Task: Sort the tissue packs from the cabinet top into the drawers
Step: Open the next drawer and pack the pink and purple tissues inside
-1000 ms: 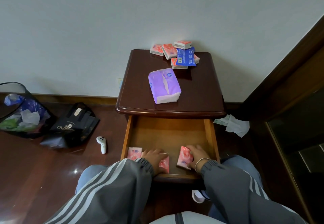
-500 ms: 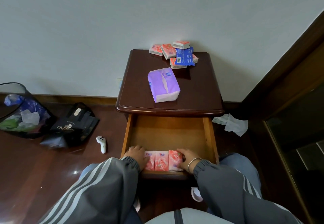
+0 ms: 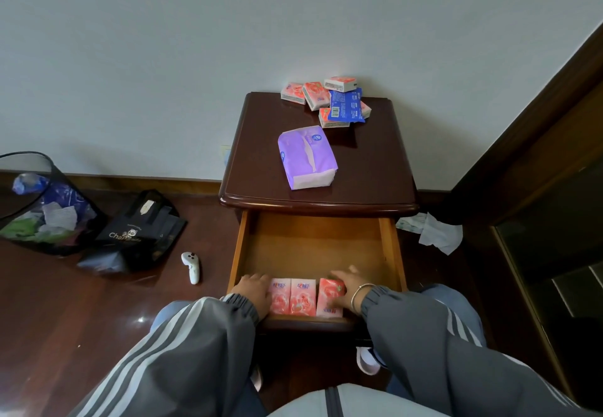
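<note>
The top drawer (image 3: 388,247) of the dark wooden cabinet (image 3: 368,168) stands pulled out. Three pink tissue packs lie in a row along its front: left (image 3: 279,297), middle (image 3: 302,297), right (image 3: 328,292). My left hand (image 3: 253,294) rests flat against the left pack. My right hand (image 3: 347,287), slightly blurred, curls over the right pack, which sits a little tilted. On the cabinet top lie a large purple tissue pack (image 3: 305,155), several small pink packs (image 3: 315,95) at the back by the wall, and a blue pack (image 3: 346,108) on top of them.
On the floor to the left are a mesh trash bin (image 3: 42,207), a black bag (image 3: 140,230) and a white controller (image 3: 192,266). Crumpled tissues (image 3: 434,232) lie right of the cabinet. Dark wooden furniture (image 3: 538,155) stands close on the right.
The scattered pink packs were pushed together into a row at the drawer's front. My right hand has since shifted up over the right pack; my left hand stays at the row's left end.
</note>
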`<state>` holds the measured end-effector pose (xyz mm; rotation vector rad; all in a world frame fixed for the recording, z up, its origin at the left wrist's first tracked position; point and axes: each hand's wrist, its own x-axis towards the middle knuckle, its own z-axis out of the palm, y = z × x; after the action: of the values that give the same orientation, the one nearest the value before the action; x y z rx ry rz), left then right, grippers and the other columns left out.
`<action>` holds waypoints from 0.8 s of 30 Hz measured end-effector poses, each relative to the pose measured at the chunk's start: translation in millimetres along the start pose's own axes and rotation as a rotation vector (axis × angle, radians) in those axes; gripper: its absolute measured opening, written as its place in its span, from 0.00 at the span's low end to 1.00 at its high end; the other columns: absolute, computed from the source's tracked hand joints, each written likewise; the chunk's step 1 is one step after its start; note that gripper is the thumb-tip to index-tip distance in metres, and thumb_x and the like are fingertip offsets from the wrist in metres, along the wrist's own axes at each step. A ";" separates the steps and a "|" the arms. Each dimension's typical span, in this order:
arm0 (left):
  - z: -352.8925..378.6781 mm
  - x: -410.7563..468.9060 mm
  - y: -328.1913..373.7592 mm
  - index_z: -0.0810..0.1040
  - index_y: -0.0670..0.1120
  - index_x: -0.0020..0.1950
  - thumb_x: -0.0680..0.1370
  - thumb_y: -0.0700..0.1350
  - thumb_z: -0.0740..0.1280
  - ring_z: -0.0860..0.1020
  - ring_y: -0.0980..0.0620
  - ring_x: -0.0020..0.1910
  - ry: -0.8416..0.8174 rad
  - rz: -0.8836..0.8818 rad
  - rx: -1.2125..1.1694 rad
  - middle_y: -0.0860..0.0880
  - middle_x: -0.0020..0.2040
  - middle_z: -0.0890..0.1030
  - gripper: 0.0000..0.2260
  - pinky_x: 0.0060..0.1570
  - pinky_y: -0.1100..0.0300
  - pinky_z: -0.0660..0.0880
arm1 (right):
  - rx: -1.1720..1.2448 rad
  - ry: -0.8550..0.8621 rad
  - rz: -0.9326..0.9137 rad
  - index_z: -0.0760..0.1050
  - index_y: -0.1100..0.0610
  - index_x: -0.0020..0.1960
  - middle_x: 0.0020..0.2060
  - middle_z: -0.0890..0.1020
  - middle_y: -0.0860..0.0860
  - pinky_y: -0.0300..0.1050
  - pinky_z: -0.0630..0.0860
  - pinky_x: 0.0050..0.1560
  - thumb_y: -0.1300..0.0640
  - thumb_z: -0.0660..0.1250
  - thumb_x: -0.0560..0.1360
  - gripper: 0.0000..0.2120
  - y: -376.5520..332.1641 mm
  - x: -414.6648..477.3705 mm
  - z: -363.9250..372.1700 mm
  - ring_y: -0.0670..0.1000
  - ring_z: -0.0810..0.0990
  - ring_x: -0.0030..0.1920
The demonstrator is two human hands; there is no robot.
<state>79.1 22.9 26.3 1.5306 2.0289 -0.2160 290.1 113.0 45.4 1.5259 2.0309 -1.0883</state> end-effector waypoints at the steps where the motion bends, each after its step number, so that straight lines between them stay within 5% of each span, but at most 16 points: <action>1: 0.2 -0.2 -0.3 0.69 0.47 0.66 0.80 0.47 0.55 0.71 0.47 0.64 0.007 -0.004 -0.016 0.47 0.64 0.75 0.16 0.62 0.53 0.70 | -0.049 0.018 0.003 0.66 0.49 0.70 0.72 0.60 0.53 0.50 0.65 0.69 0.49 0.72 0.70 0.31 -2.9 1.7 -1.7 0.57 0.63 0.71; 5: 0.4 -1.0 -0.6 0.70 0.47 0.65 0.80 0.45 0.56 0.71 0.47 0.64 -0.006 -0.012 -0.062 0.47 0.64 0.74 0.14 0.61 0.52 0.70 | -0.198 0.054 -0.009 0.74 0.48 0.55 0.68 0.67 0.52 0.51 0.69 0.64 0.49 0.73 0.68 0.16 -7.7 5.7 -11.4 0.55 0.68 0.66; 8: 2.2 -0.5 -1.0 0.71 0.47 0.63 0.79 0.44 0.56 0.72 0.47 0.62 0.024 -0.015 -0.062 0.47 0.63 0.75 0.13 0.60 0.52 0.71 | -0.096 0.100 0.064 0.73 0.49 0.49 0.53 0.78 0.51 0.43 0.74 0.51 0.49 0.72 0.69 0.12 1.3 3.0 -24.4 0.48 0.76 0.48; 11: 3.4 0.1 -0.8 0.71 0.47 0.65 0.79 0.45 0.56 0.72 0.48 0.63 0.036 -0.016 -0.062 0.48 0.63 0.75 0.14 0.61 0.53 0.71 | 0.143 0.212 0.222 0.73 0.55 0.52 0.46 0.79 0.52 0.44 0.74 0.45 0.42 0.68 0.71 0.18 16.8 -0.2 -33.9 0.52 0.78 0.46; 15: 4.8 1.4 -0.2 0.70 0.48 0.66 0.80 0.45 0.56 0.72 0.48 0.63 0.044 -0.021 -0.059 0.48 0.64 0.75 0.15 0.61 0.53 0.71 | 0.062 -0.003 0.340 0.75 0.58 0.49 0.35 0.82 0.54 0.41 0.75 0.37 0.38 0.65 0.71 0.23 18.3 -3.3 -17.2 0.52 0.82 0.38; 20: 5.3 0.7 -1.4 0.70 0.48 0.67 0.79 0.46 0.56 0.71 0.48 0.64 0.038 -0.022 -0.060 0.48 0.64 0.75 0.16 0.63 0.52 0.71 | -0.194 0.165 0.228 0.75 0.54 0.48 0.41 0.79 0.49 0.42 0.72 0.36 0.43 0.65 0.74 0.14 9.8 -1.8 -23.4 0.51 0.79 0.45; 24: 5.2 1.4 -0.4 0.69 0.48 0.68 0.80 0.46 0.56 0.71 0.48 0.65 0.038 -0.032 -0.050 0.48 0.65 0.74 0.16 0.63 0.52 0.71 | -0.129 0.028 0.082 0.71 0.51 0.61 0.56 0.79 0.50 0.46 0.76 0.54 0.49 0.69 0.72 0.19 3.0 4.5 -9.3 0.51 0.78 0.54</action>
<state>80.4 21.6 21.3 1.4834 2.0742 -0.1486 292.7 123.3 47.1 1.5516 1.9965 -0.8921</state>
